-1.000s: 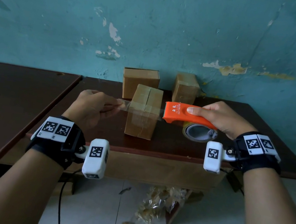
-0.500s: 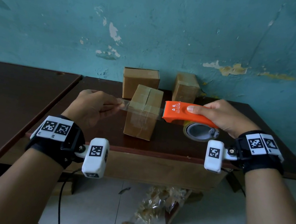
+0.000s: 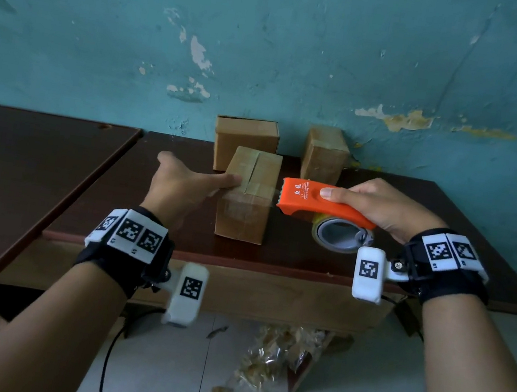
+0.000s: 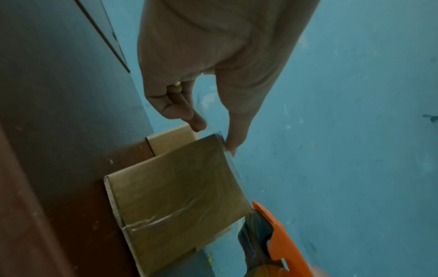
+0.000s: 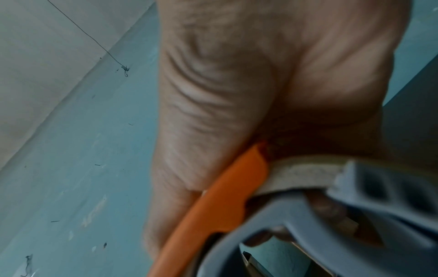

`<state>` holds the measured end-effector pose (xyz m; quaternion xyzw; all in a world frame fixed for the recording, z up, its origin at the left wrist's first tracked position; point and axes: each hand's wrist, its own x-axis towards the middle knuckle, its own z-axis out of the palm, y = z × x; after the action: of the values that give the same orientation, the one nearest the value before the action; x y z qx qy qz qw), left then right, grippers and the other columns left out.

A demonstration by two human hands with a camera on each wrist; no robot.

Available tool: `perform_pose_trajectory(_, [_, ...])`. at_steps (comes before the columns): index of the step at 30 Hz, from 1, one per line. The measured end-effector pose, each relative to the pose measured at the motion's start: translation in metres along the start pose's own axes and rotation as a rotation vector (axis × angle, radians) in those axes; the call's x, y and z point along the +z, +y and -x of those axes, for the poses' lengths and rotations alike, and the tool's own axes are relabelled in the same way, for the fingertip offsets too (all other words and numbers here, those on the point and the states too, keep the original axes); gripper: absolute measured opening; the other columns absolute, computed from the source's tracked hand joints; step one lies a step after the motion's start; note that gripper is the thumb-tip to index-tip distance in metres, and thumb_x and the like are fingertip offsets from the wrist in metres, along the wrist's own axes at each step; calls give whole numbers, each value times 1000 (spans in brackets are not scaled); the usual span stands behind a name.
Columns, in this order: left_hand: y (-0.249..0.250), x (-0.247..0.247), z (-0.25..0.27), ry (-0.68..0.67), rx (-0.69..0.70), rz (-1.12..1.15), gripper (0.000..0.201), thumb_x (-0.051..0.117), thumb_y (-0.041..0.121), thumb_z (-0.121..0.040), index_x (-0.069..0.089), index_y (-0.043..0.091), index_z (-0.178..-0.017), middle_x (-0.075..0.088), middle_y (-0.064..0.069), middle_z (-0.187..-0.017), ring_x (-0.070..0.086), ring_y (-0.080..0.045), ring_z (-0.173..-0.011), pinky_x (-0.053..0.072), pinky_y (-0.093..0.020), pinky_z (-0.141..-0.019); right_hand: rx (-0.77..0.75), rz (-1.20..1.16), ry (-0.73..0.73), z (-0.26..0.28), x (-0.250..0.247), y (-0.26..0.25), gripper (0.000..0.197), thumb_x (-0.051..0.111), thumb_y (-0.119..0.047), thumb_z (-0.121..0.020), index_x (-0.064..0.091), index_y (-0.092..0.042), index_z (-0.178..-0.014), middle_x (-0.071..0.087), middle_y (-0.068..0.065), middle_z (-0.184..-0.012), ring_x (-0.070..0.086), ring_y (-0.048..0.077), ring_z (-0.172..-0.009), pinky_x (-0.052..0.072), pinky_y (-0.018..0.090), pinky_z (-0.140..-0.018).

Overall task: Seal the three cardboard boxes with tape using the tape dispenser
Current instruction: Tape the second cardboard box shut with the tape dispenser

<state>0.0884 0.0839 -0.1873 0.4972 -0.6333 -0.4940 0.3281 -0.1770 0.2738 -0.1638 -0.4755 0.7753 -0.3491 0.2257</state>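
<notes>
Three cardboard boxes stand on the dark table [image 3: 323, 267]. The nearest box [image 3: 242, 217] carries a clear tape strip [image 3: 259, 191] across its top; in the left wrist view this box [image 4: 175, 196] fills the middle. My left hand [image 3: 223, 182] lies against its left top edge, the index finger stretched flat on the tape end [image 4: 224, 142]. My right hand [image 3: 371, 203] grips the orange tape dispenser [image 3: 314, 201] just right of the box, with its toothed end at the box's top edge. The tape roll [image 3: 342, 238] hangs under it. Two more boxes [image 3: 245, 139] [image 3: 324, 153] stand against the wall.
A second dark table [image 3: 16, 177] adjoins on the left with a narrow seam between. The teal wall [image 3: 274, 45] rises right behind the boxes. Crumpled clear plastic [image 3: 274, 364] lies on the floor below the table's front edge [image 3: 239, 264].
My left hand has stopped pinching the stretched tape end in the air. It has moved right to the near box and now presses the tape down. The dispenser has barely shifted.
</notes>
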Motion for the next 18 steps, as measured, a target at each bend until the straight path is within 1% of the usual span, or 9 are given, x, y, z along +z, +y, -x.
perform_pose_trajectory(1, [0,1,1,16,24,-13,136,104,55,-49,28,11,-153,61,-7,-121,64,-27,-113,59,-43,-93,-3,0,-3,0,1,0,85,72,-80,-65,79,2,-86,78,14,-77,69,24,-67,50,35,-76])
perform_pose_trajectory(3, [1,2,3,34,50,-29,132,103,50,-55,26,12,-155,58,-7,-121,61,-25,-112,56,-42,-91,-7,-2,-6,-1,0,1,84,71,-80,-66,80,1,-89,78,17,-80,71,25,-70,51,36,-80])
perform_pose_trajectory(6, [1,0,4,25,29,-51,136,102,57,-50,25,15,-154,62,-13,-131,66,-29,-115,59,-50,-96,-3,-11,-16,-2,-1,3,85,74,-81,-65,80,0,-88,78,18,-82,71,25,-71,51,37,-80])
perform_pose_trajectory(7, [1,0,6,13,29,-70,137,101,60,-50,24,15,-155,62,-15,-134,65,-31,-118,59,-49,-98,1,-11,-25,-3,-1,3,85,75,-82,-65,80,-1,-88,78,18,-83,71,26,-71,51,37,-80])
perform_pose_trajectory(9, [3,-1,10,-4,50,-143,135,98,61,-59,20,12,-158,55,-20,-146,59,-35,-131,52,-40,-98,14,2,-41,-2,-2,3,83,74,-81,-67,80,-1,-87,78,18,-82,71,26,-71,51,37,-80])
perform_pose_trajectory(10, [4,0,13,-15,55,-191,134,94,63,-64,17,9,-160,50,-22,-152,54,-37,-137,50,-42,-98,21,11,-45,-2,-3,3,80,74,-79,-70,80,-1,-87,78,18,-82,71,25,-70,51,37,-80])
perform_pose_trajectory(13, [5,-1,18,-18,107,-311,133,85,75,-68,19,9,-163,41,-19,-160,44,-37,-146,45,-51,-111,20,12,-35,0,-6,5,76,73,-75,-73,79,-1,-84,77,22,-83,68,25,-69,49,39,-78])
perform_pose_trajectory(15, [0,-1,14,32,279,-374,118,84,74,-70,33,19,-161,44,-10,-157,41,-32,-145,43,-53,-116,16,8,-39,1,-7,5,80,73,-77,-71,78,2,-87,77,22,-84,68,26,-69,49,39,-78])
perform_pose_trajectory(18, [-4,6,13,56,599,-389,64,82,53,-85,62,31,-142,58,5,-139,42,-21,-134,41,-50,-113,18,31,-51,1,-6,4,87,71,-80,-66,77,4,-87,77,19,-81,66,25,-68,48,37,-77])
